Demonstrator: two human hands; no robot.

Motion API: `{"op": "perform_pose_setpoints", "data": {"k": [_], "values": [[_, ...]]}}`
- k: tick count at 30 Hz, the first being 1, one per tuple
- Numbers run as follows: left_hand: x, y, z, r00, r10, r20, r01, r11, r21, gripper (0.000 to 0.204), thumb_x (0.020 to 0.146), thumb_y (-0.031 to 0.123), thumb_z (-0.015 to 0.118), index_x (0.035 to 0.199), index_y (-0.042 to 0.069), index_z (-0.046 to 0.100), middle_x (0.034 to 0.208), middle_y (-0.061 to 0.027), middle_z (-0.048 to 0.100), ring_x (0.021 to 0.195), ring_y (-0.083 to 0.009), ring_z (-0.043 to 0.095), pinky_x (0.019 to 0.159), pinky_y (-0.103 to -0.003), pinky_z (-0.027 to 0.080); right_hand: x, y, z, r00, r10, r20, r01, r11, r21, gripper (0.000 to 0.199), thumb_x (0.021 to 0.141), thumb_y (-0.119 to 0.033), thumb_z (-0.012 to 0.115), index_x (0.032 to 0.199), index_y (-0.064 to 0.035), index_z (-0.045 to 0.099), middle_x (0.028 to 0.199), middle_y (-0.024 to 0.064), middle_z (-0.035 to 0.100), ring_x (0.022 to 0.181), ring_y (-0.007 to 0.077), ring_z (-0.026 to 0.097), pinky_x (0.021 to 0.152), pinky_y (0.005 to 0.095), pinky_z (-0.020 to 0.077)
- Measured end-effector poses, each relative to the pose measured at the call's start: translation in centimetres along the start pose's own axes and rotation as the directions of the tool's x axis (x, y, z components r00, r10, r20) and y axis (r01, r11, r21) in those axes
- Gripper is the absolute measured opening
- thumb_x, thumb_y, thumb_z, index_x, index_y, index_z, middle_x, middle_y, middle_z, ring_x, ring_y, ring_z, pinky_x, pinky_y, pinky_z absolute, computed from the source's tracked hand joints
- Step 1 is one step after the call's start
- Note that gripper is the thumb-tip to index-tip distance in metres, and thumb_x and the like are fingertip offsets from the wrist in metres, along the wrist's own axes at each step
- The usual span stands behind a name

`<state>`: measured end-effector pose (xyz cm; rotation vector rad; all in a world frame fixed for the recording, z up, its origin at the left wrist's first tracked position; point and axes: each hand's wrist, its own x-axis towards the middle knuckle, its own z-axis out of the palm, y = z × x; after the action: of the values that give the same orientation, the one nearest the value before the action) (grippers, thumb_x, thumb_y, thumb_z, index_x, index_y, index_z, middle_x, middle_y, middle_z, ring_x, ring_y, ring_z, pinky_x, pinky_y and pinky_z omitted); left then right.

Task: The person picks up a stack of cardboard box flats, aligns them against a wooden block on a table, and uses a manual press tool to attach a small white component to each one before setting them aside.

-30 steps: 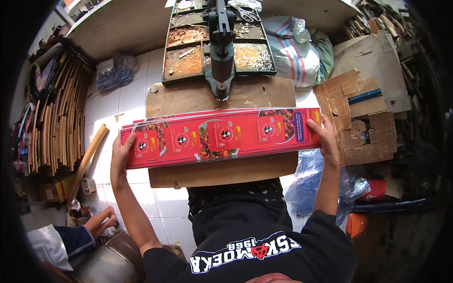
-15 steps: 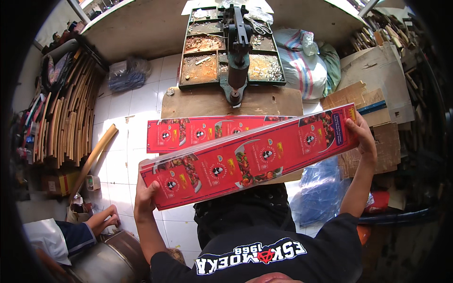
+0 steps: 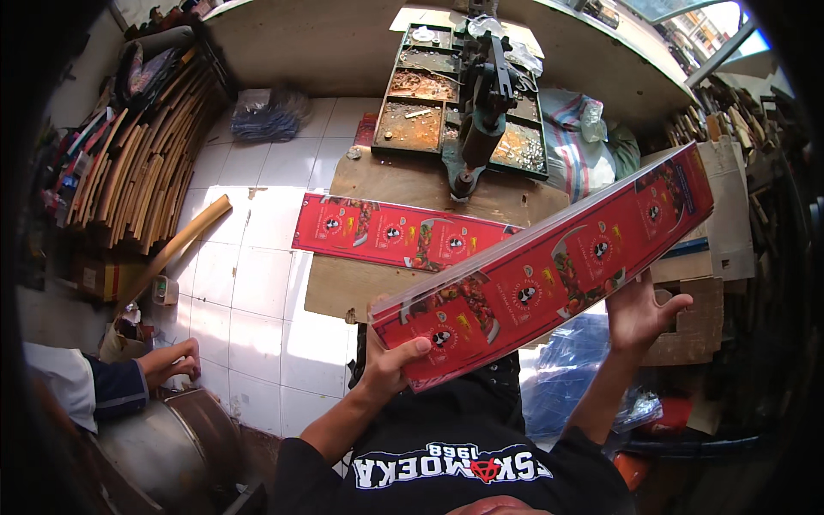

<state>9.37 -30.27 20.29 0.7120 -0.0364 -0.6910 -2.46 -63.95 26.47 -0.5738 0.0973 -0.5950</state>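
Observation:
A stack of long red printed sheets (image 3: 532, 275) slants across the view, its right end raised. At its lower left end my left hand (image 3: 390, 360) is closed on it, thumb on the printed face. My right hand (image 3: 639, 313) is at the lower edge towards the right end, thumb stretched out away from the stack. Its fingertips are hidden behind the sheets. Beyond the stack, another red printed strip (image 3: 386, 232) lies on a wooden board (image 3: 343, 287), partly covered by the stack. A dark hand press (image 3: 485, 129) stands at the board's far side.
Behind the press sits a compartment tray (image 3: 412, 124) of small metal bits. White striped sacks (image 3: 571, 150) are at the right, clear plastic sheets (image 3: 558, 369) below them. Stacked boards (image 3: 154, 154) and a cardboard tube (image 3: 184, 240) stand left. Another person's hand (image 3: 176, 360) shows lower left.
The stack has tilted more steeply and shifted right in view. My right hand has slid from the stack's right end to its lower edge, thumb released. The view has turned.

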Motion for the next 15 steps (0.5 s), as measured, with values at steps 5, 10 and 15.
{"op": "perform_pose_setpoints", "data": {"k": [5, 10, 15], "values": [[-2.4, -7.0, -1.2, 0.968, 0.237, 0.08, -0.25, 0.901, 0.355, 0.069, 0.077, 0.003, 0.079, 0.121, 0.007, 0.026, 0.115, -0.0108, 0.046, 0.11, -0.0174, 0.053, 0.099, -0.034, 0.043, 3.6, 0.1, -1.0, 0.913, -0.109, -0.394, -0.052, 0.925, -0.377, 0.07, 0.089, -0.04, 0.069, 0.143, -0.0063, 0.04, 0.14, 0.0105, 0.051, 0.126, 0.0274, 0.05, 0.106, 0.0481, 0.0414], [-3.5, -9.0, -1.2, 0.903, 0.226, 0.366, -0.371, 0.841, 0.395, 0.097, 0.074, 0.017, 0.087, 0.138, 0.005, 0.015, 0.133, -0.0139, 0.036, 0.129, -0.0209, 0.041, 0.108, -0.038, 0.034, 6.3, -4.3, 2.9, 0.988, -0.107, -0.11, 0.05, 0.901, -0.432, 0.053, 0.096, -0.033, 0.062, 0.136, -0.0021, 0.047, 0.128, 0.0115, 0.06, 0.114, 0.025, 0.06, 0.1, 0.0412, 0.05], [-0.6, -5.4, -1.1, 0.871, 0.362, 0.331, -0.425, 0.894, 0.141, 0.095, 0.084, 0.045, 0.073, 0.148, 0.011, 0.012, 0.151, -0.0238, 0.025, 0.138, -0.0361, 0.035, 0.114, -0.045, 0.027, 11.5, -6.0, 12.0, 0.99, 0.037, 0.135, 0.084, 0.615, -0.784, 0.043, 0.102, -0.027, 0.051, 0.134, 0.0017, 0.048, 0.122, 0.0112, 0.062, 0.107, 0.0191, 0.063, 0.093, 0.0348, 0.0525]]}}
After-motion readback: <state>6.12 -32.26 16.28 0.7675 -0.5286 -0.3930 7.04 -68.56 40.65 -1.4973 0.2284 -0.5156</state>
